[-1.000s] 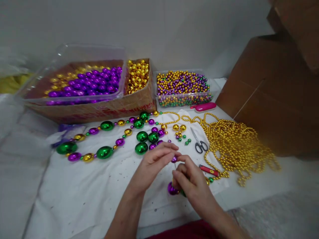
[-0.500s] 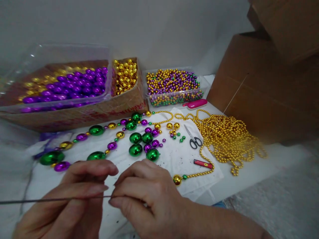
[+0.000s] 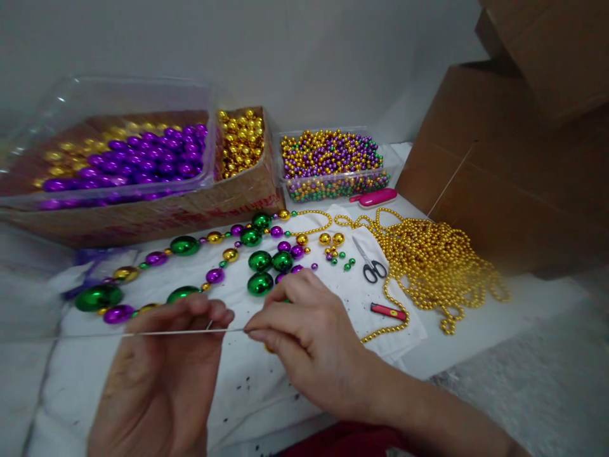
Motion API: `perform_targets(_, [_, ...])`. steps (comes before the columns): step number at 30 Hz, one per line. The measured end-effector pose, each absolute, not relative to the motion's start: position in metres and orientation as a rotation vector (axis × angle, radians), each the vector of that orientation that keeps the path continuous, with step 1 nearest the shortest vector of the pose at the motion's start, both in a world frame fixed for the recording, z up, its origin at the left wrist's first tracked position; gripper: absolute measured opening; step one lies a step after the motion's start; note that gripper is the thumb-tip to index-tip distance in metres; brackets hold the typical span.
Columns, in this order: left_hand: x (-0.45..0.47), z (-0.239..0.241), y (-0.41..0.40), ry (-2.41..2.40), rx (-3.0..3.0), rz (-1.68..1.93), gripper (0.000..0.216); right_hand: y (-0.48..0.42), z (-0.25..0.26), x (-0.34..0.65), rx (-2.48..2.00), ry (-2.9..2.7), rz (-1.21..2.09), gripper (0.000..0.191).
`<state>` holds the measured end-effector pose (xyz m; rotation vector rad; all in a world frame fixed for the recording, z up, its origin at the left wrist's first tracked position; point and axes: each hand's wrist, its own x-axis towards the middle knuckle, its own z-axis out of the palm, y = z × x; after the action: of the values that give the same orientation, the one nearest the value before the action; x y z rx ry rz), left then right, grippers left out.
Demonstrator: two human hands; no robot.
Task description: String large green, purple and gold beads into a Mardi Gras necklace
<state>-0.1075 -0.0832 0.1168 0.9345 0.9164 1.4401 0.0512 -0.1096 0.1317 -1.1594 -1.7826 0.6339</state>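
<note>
A thin straight string [image 3: 95, 335] runs from the left side to my right hand [image 3: 316, 346], whose thumb and forefinger pinch its end. My left hand [image 3: 162, 381] is turned palm toward me, fingers stretched and slightly bent at the tips, with the string crossing in front of them. Beyond my hands, a strand of green, purple and gold beads [image 3: 184, 245] lies on the white cloth [image 3: 266, 397]. Close behind my right hand sit loose large green beads [image 3: 260, 284] and smaller purple ones, partly hidden by it.
Purple beads [image 3: 157, 158] fill a clear tub on a cardboard box [image 3: 190, 216] holding gold beads. Right of it stands a tub of small mixed beads [image 3: 330, 158]. Scissors [image 3: 371, 265], a red lighter [image 3: 387, 311], a pink case [image 3: 377, 198], gold bead chains [image 3: 428, 254] and cartons [image 3: 495, 171] lie rightward.
My left hand's fingers have come off the string and unfolded, palm now showing. My right hand has moved right and up, still pinching the string.
</note>
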Motion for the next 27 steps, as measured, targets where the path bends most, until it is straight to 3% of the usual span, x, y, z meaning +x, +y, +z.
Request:
perform_targets(3, [-0.090, 0.111, -0.087, 0.795, 0.925, 1.291, 0.035, -0.103, 0.137, 0.057, -1.172, -1.782, 0.557, 0.018])
perform_targets(7, [-0.070, 0.102, -0.092, 0.810, 0.897, 1.041, 0.034, -0.088, 0.135, 0.063, -1.199, -1.668, 0.519, 0.014])
perform_targets(13, [-0.070, 0.100, -0.093, 0.762, 1.052, 0.738, 0.020, -0.068, 0.147, 0.091, -0.869, -1.115, 1.086, 0.008])
perform_targets(16, [-0.078, 0.091, -0.097, 0.759, 1.112, 0.605, 0.019, -0.068, 0.163, 0.108, -0.729, -0.961, 1.196, 0.009])
perform_targets(21, [-0.093, 0.062, -0.101, 0.768, 0.952, 0.608, 0.019, -0.078, 0.163, 0.117, -0.587, -0.912, 1.379, 0.009])
perform_targets(27, [-0.113, 0.021, -0.098, 0.807, 0.836, 0.684, 0.018, -0.104, 0.135, 0.116, -0.714, -0.803, 1.581, 0.011])
